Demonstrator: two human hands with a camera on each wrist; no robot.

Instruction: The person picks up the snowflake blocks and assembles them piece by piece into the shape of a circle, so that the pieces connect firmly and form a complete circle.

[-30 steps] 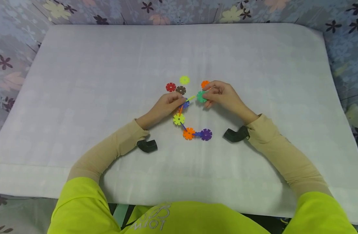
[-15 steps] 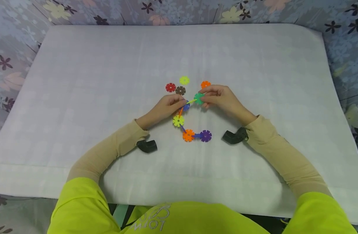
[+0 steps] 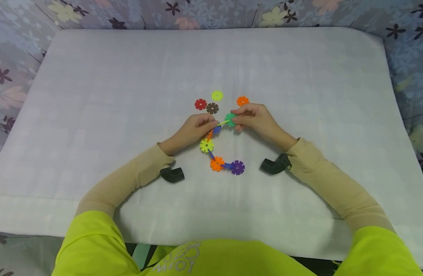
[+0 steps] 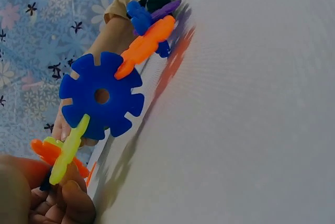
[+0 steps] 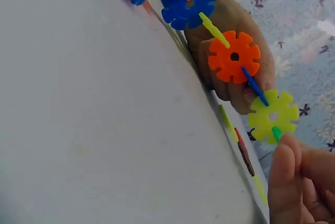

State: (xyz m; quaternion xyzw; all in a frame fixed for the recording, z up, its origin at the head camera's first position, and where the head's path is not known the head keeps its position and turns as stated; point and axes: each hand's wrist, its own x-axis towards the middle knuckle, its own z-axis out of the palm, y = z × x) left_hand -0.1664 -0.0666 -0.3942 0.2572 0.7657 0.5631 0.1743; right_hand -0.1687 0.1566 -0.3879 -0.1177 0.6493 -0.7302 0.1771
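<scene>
A chain of notched plastic discs hangs between the hands, interlocked at angles to each other. My left hand pinches it near its upper end, at a blue disc. From there it runs down through a yellow disc and an orange disc to a purple disc. My right hand pinches a green disc between thumb and fingers. In the right wrist view the green disc's edge meets a notch of the chain's end yellow disc.
Beyond the hands, loose discs lie flat on the white-covered table: red, brown, yellow and orange. Black curved pieces stick out at both wrists. Flowered fabric surrounds the table.
My right hand has moved left and slightly down, bringing the green disc against the chain's end yellow disc. My left hand and the chain have shifted slightly toward the body.
</scene>
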